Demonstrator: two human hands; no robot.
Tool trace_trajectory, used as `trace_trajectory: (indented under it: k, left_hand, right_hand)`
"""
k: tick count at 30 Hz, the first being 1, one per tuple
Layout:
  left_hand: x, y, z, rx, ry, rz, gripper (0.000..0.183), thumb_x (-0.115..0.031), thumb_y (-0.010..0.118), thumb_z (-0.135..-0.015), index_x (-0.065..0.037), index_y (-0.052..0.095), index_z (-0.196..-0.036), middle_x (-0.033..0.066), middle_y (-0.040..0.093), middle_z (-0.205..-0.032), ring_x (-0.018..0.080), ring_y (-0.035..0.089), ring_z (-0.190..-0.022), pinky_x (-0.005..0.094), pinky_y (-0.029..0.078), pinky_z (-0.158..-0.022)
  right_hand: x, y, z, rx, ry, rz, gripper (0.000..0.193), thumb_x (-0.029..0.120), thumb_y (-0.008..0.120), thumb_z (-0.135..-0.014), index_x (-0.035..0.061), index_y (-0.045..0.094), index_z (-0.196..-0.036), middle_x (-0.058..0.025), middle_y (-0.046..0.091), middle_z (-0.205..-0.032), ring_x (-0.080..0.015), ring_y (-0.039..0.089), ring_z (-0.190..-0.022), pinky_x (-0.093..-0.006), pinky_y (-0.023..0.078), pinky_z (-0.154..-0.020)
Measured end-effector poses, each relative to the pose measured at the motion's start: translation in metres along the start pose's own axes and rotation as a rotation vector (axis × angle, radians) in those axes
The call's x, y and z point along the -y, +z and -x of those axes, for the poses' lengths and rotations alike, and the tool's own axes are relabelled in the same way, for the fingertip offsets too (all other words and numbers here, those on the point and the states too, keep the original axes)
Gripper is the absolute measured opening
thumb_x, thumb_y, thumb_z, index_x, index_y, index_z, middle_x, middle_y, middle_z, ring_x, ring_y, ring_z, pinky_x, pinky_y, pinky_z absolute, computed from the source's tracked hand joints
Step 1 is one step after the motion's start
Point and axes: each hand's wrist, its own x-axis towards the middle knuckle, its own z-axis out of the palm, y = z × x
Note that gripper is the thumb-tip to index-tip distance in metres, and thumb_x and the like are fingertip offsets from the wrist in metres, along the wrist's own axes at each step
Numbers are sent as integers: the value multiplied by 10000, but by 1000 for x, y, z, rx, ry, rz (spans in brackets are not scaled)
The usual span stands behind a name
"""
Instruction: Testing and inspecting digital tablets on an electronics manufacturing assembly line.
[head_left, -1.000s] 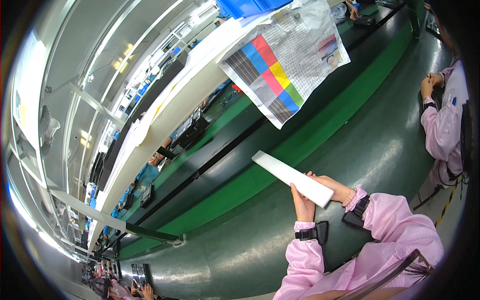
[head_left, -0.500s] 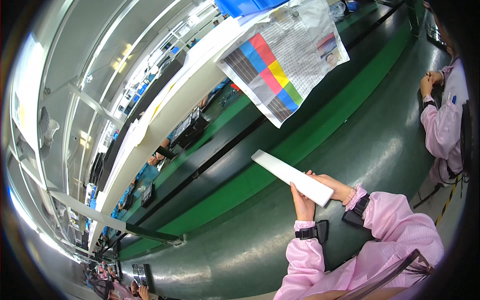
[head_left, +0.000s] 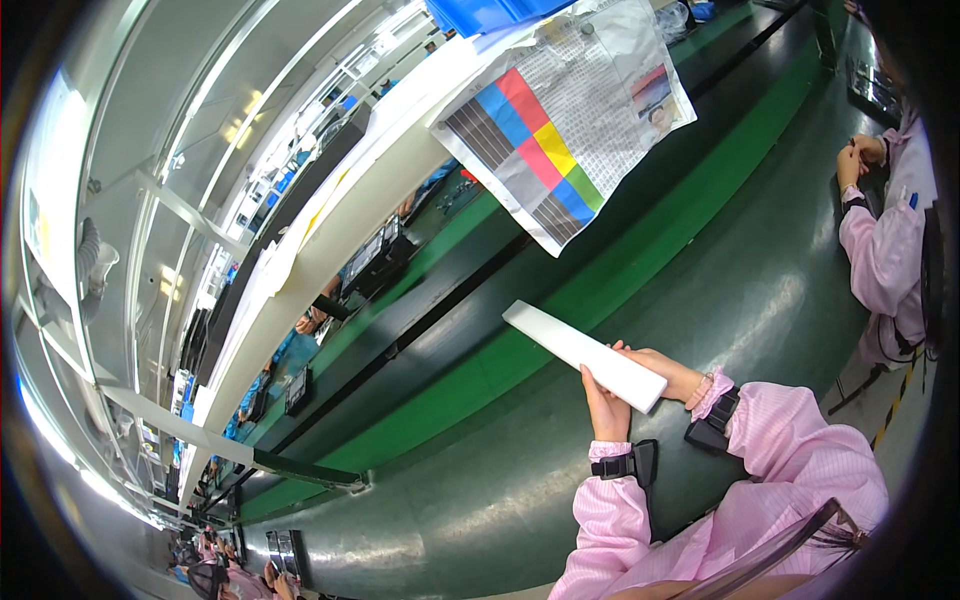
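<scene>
A long, smooth white bar-shaped block (head_left: pixel 583 349), narrow and flat-sided, is held at a tilt above the green workbench, its far end pointing up and left. My left hand (head_left: pixel 605 410) is closed on its near end from the left side, with the thumb along the edge. From the right, my right hand (head_left: pixel 675 376) grips the same near part, and its fingers pass partly out of sight behind the block. Both wrists wear black straps over pink striped sleeves.
The dark green workbench (head_left: pixel 700 310) curves across the view with a brighter green strip (head_left: pixel 640 277). A printed sheet (head_left: pixel 570 120) hangs from a white shelf (head_left: pixel 340 215) below a blue bin (head_left: pixel 490 12). A co-worker's clasped hands (head_left: pixel 862 160) are at right; another person sits lower left.
My hands and the white block stay nearly still. The co-worker at right has shifted slightly, and the hands of the person at lower left have moved a little.
</scene>
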Motion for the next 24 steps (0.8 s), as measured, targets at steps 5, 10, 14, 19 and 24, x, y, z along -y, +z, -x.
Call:
trace_trajectory:
  k: [5,10,14,19,24]
  left_hand:
    - [0,-2,-1,8,0,1,562,-476,316,-971,9,452,-1222,168,529,-1227,282,508,-1136,398,396,-1002]
    - [1,-4,-2,9,-7,-8,561,-478,312,-971,2,452,-1225,168,528,-1231,290,502,-1149,403,393,-1005]
    - [1,-2,0,6,-3,-13,561,-478,309,-971,0,452,-1227,166,528,-1232,293,502,-1151,404,393,-1005]
    - [0,-2,-1,10,-5,-22,566,-480,306,-971,4,450,-1227,167,522,-1240,294,495,-1160,407,391,-1009]
    - [1,-2,-1,6,-3,-17,564,-478,307,-972,4,450,-1228,167,519,-1243,295,492,-1165,408,389,-1011]
  right_hand:
    - [0,1,0,-4,1,-5,355,323,515,-944,17,585,-1109,0,633,-931,-40,598,-761,-199,486,-644]
    - [2,3,2,-10,-3,-7,356,323,514,-944,19,582,-1117,0,633,-932,-42,598,-761,-200,486,-640]
    - [2,3,3,-16,1,-4,350,319,511,-946,23,580,-1119,1,633,-931,-43,601,-764,-201,488,-640]
    - [2,3,2,-10,4,0,343,317,510,-946,25,581,-1113,1,634,-935,-44,604,-768,-200,490,-640]
    - [0,1,1,3,-11,-6,346,317,514,-944,22,580,-1113,-4,635,-945,-48,607,-776,-207,497,-650]
